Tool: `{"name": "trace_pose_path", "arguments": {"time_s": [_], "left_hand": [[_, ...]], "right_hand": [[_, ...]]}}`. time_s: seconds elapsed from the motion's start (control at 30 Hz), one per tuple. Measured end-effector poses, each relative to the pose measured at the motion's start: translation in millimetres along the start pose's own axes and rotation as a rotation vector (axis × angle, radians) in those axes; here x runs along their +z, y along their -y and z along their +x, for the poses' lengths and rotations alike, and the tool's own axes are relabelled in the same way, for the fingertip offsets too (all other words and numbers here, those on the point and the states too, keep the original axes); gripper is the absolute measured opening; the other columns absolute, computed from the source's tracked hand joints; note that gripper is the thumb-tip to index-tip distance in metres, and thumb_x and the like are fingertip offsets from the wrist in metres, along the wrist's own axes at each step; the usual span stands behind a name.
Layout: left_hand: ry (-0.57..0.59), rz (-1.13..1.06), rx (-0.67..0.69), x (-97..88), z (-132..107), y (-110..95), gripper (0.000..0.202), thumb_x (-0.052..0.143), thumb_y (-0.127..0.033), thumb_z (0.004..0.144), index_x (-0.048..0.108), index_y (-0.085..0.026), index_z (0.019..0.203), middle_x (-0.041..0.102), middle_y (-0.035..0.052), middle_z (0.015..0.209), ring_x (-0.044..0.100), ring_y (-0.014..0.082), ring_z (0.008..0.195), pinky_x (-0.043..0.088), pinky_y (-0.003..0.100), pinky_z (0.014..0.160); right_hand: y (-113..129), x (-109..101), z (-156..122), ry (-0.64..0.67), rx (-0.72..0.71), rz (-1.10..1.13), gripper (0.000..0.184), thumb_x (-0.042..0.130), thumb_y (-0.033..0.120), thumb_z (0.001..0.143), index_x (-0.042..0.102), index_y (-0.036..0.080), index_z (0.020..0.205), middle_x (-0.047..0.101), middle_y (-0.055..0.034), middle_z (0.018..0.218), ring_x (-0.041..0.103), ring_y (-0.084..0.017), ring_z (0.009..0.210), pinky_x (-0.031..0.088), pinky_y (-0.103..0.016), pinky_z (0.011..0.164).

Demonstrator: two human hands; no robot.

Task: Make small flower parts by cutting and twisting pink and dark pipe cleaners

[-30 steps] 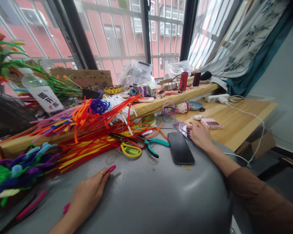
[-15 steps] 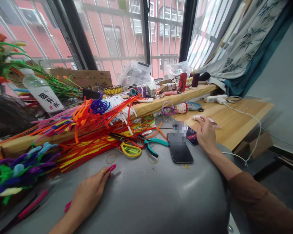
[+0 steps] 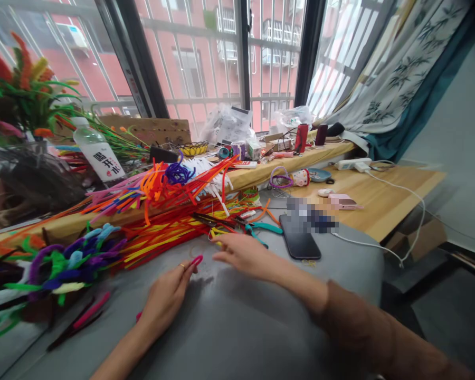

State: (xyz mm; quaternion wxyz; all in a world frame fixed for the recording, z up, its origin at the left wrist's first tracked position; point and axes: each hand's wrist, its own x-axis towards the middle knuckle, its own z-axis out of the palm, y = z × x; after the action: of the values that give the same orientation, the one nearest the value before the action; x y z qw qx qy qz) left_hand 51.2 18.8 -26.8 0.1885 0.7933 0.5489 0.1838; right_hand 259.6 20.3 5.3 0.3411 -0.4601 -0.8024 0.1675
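My left hand [image 3: 167, 291] is closed with thumb and fingertips pinched round a bent pink pipe cleaner [image 3: 198, 259], low over the grey tabletop [image 3: 217, 327]. Another bit of pink shows by the wrist. My right hand [image 3: 253, 256] reaches across from the right, fingers stretched out and nothing seen in them. Its fingertips lie at the yellow scissors handle [image 3: 217, 232], largely covered by the hand; whether they touch cannot be told. Just behind the hand are teal-handled pliers [image 3: 267, 227]. To its right lies a black phone [image 3: 301, 244].
Red and yellow pipe cleaners [image 3: 158, 245] lie along the ledge. Twisted, colourful pipe cleaner pieces [image 3: 71, 264] are heaped at left. A water bottle [image 3: 98, 153] leans on the ledge. A white cable [image 3: 364, 243] runs past a wooden board [image 3: 396, 184] at right.
My right hand has left the pale pink item at the right and swung left to the scissors. My left hand still pinches the pink pipe cleaner. The view has turned slightly left.
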Motion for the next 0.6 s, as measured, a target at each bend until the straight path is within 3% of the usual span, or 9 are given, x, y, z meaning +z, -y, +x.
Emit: {"name": "trace_pose_path", "arguments": {"time_s": [0.07,0.1,0.17,0.23,0.3,0.4,0.5,0.6], "left_hand": [[-0.050,-0.115,0.020,-2.7,1,4,0.036,0.028,-0.043,0.083,0.053,-0.018,0.080,0.053,0.0007,0.061,0.050,0.0158,0.058,0.033,0.024,0.054],[-0.076,-0.188,0.018,-4.3,2,6,0.035,0.029,-0.044,0.083,0.052,-0.018,0.078,0.048,-0.0009,0.057,0.047,0.0143,0.054,0.031,0.023,0.051],[-0.113,-0.356,-0.012,-8.2,4,11,0.034,0.033,-0.046,0.081,0.050,-0.017,0.074,0.038,-0.0041,0.051,0.038,0.0113,0.047,0.026,0.021,0.046],[-0.106,-0.520,-0.046,-12.5,8,15,0.034,0.036,-0.048,0.078,0.047,-0.017,0.071,0.030,-0.0065,0.047,0.030,0.0088,0.042,0.021,0.020,0.042],[-0.033,-0.634,-0.060,-16.3,10,20,0.034,0.039,-0.049,0.075,0.045,-0.017,0.068,0.028,-0.0077,0.044,0.025,0.0073,0.040,0.018,0.020,0.040],[0.134,-0.701,-0.067,-18.3,12,27,0.034,0.039,-0.050,0.073,0.046,-0.016,0.069,0.029,-0.0085,0.039,0.021,0.0067,0.036,0.016,0.020,0.039],[0.201,-0.634,-0.056,-15.7,10,34,0.035,0.034,-0.050,0.076,0.047,-0.017,0.070,0.029,-0.0083,0.038,0.023,0.0080,0.036,0.017,0.021,0.040],[0.132,-0.390,0.011,-13.3,4,36,0.036,0.031,-0.047,0.079,0.048,-0.017,0.070,0.036,-0.0049,0.047,0.034,0.0106,0.045,0.024,0.021,0.046]], "right_hand": [[15,32,24,0.044,-0.047,0.046,0.024,0.051,0.032,0.079,0.061,0.020,0.097,0.064,-0.0022,0.081,0.056,-0.016,0.077,0.040,-0.026,0.070],[18,44,35,0.061,-0.061,0.176,0.019,0.049,0.026,0.080,0.064,0.018,0.088,0.063,-0.0026,0.080,0.055,-0.015,0.078,0.040,-0.026,0.073],[17,60,50,0.099,-0.027,0.365,0.019,0.050,0.026,0.079,0.065,0.016,0.083,0.063,-0.0026,0.077,0.056,-0.013,0.074,0.041,-0.025,0.070],[12,67,58,0.137,0.002,0.458,0.024,0.050,0.030,0.079,0.064,0.014,0.089,0.062,-0.0024,0.074,0.056,-0.011,0.066,0.043,-0.022,0.063],[6,69,59,0.209,0.041,0.573,0.029,0.051,0.033,0.078,0.061,0.013,0.097,0.062,-0.0021,0.072,0.056,-0.009,0.061,0.044,-0.021,0.059],[5,71,57,0.290,0.112,0.725,0.028,0.056,0.033,0.075,0.064,0.014,0.093,0.063,-0.0014,0.070,0.056,-0.008,0.059,0.045,-0.021,0.058],[12,67,54,0.141,0.149,0.625,0.026,0.057,0.035,0.073,0.066,0.014,0.084,0.063,-0.0016,0.067,0.057,-0.011,0.057,0.046,-0.024,0.056],[8,42,37,-0.152,0.176,0.501,0.028,0.048,0.035,0.079,0.061,0.016,0.094,0.064,-0.0048,0.084,0.059,-0.015,0.073,0.046,-0.028,0.068]]}}
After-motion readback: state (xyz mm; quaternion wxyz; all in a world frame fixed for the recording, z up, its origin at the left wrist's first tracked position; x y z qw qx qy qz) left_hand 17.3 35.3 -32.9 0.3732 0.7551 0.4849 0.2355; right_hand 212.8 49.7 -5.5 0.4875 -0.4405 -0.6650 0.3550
